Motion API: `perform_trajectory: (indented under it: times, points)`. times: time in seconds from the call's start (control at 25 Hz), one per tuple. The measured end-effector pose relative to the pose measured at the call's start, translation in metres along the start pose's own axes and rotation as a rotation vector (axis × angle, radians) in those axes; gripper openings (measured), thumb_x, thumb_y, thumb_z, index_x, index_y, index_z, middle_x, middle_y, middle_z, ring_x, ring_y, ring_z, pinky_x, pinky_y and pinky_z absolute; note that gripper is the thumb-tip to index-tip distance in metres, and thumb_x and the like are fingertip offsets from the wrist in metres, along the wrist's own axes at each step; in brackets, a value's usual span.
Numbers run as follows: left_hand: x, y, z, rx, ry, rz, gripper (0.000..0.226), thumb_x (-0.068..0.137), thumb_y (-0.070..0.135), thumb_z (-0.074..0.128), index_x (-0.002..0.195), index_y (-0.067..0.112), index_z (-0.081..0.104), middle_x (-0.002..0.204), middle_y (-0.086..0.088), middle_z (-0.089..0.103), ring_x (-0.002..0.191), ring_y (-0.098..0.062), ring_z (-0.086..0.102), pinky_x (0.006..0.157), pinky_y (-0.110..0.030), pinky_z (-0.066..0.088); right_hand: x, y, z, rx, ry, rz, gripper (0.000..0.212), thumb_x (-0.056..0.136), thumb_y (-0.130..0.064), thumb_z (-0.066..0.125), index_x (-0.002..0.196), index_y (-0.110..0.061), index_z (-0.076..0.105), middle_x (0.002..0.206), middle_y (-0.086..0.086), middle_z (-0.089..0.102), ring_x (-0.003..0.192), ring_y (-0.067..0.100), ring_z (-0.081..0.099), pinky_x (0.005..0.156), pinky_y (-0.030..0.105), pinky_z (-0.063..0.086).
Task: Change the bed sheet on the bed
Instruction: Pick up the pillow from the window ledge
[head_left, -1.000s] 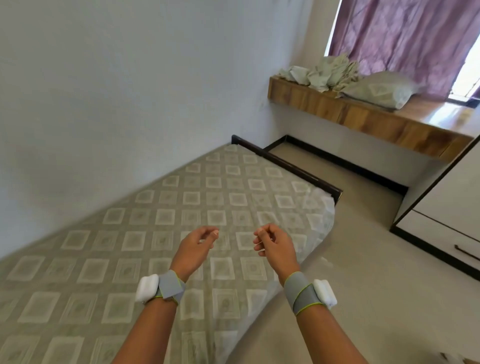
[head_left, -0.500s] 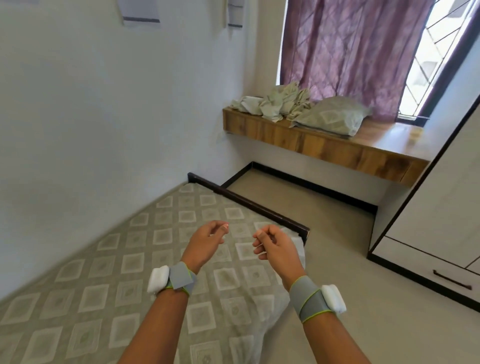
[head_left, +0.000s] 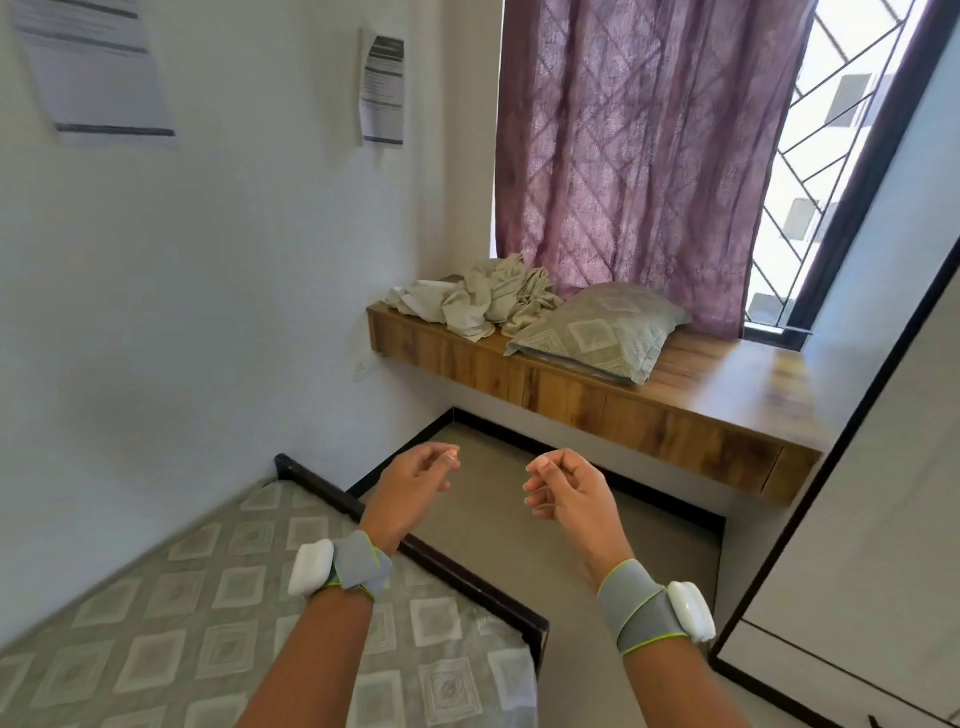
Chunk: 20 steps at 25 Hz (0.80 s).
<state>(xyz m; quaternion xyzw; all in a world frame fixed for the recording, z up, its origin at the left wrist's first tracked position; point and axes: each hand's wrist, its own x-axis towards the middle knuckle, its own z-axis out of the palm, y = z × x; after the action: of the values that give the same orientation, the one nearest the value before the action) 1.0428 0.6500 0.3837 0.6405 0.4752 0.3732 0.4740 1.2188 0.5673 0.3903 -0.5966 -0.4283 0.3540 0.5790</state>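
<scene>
A grey-green sheet with a square pattern (head_left: 171, 618) covers the bed at lower left, with the dark bed frame (head_left: 467, 582) along its foot. A crumpled pale sheet (head_left: 483, 296) lies on the wooden ledge (head_left: 675, 415) beside a pillow (head_left: 597, 330) in the same square pattern. My left hand (head_left: 410, 488) and my right hand (head_left: 571, 491) hang in the air in front of me, past the foot of the bed, fingers loosely curled, holding nothing.
A purple curtain (head_left: 639, 145) hangs over the barred window behind the ledge. A white wardrobe (head_left: 883, 493) stands at the right. Two papers (head_left: 382, 85) are stuck on the left wall. Bare floor (head_left: 545, 545) lies between bed and ledge.
The view has lifted and moved toward the foot of the bed and the ledge. Both hands stay raised, loosely curled and holding nothing, now past the bed frame.
</scene>
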Motion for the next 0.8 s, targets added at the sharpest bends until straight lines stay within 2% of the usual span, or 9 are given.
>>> perform_trajectory:
  times: [0.28,0.6,0.8]
  points:
    - [0.179,0.021,0.062,-0.059,-0.003,0.083,0.021,0.096,0.035,0.050,0.108,0.028,0.066,0.103,0.009,0.070,0.089,-0.010,0.067,0.072,-0.021,0.045,0.162,0.009,-0.053,-0.031,0.077,-0.043,0.020,0.098,-0.021,0.050,0.088,-0.011,0.064,0.075,0.003,0.067,0.067,0.014,0.062,0.066,0.028,0.052]
    - [0.348,0.052,0.142,0.066,-0.071,0.147,0.022,0.094,0.037,0.053,0.108,0.027,0.066,0.098,0.008,0.066,0.098,-0.015,0.063,0.075,-0.025,0.047,0.325,0.022,-0.113,-0.049,0.178,-0.048,0.021,0.098,-0.023,0.050,0.088,-0.010,0.064,0.074,0.002,0.066,0.069,0.013,0.060,0.065,0.026,0.050]
    - [0.435,0.069,0.205,0.175,-0.087,0.165,0.027,0.096,0.033,0.052,0.119,0.022,0.061,0.121,0.004,0.056,0.110,-0.014,0.053,0.087,-0.025,0.041,0.424,0.040,-0.175,-0.051,0.236,-0.053,0.019,0.097,-0.019,0.051,0.083,-0.013,0.061,0.075,0.002,0.062,0.070,0.012,0.057,0.064,0.026,0.049]
